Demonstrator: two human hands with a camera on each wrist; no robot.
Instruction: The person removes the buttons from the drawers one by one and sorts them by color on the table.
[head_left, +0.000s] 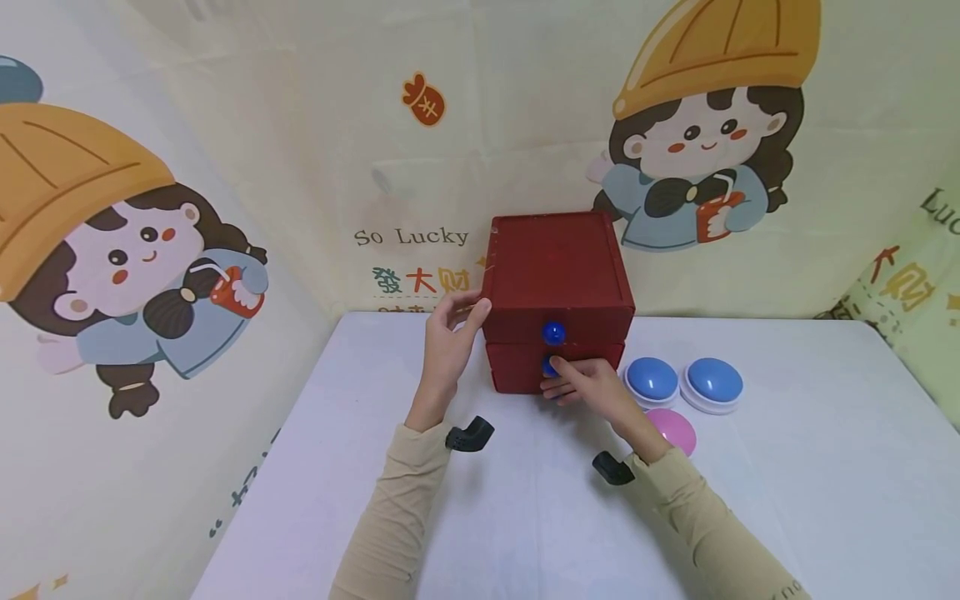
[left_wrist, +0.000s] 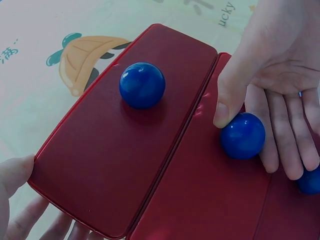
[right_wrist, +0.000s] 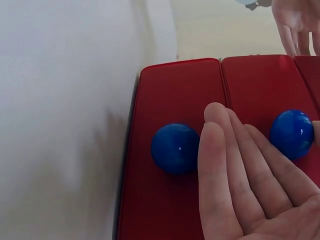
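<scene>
A red drawer box [head_left: 558,262] stands at the back of the table, with round blue knobs down its front. My right hand [head_left: 588,387] pinches the middle knob [left_wrist: 243,136] between thumb and index finger; the other fingers extend below it, over the drawer front. The top knob [left_wrist: 142,85] is untouched, and the bottom knob [right_wrist: 175,149] sits beside my right fingertips. At the box's left side, my left hand [head_left: 453,342] touches the front edge with its thumb [left_wrist: 20,172], its fingers reaching along the side. Both drawer fronts seen from above look closed.
Right of the box are two blue dome buttons on white bases, one nearer [head_left: 652,379] and one farther right [head_left: 715,383]. A pink dome [head_left: 671,431] is partly covered by my right wrist. A printed cloth [head_left: 525,125] hangs behind the white table [head_left: 810,500].
</scene>
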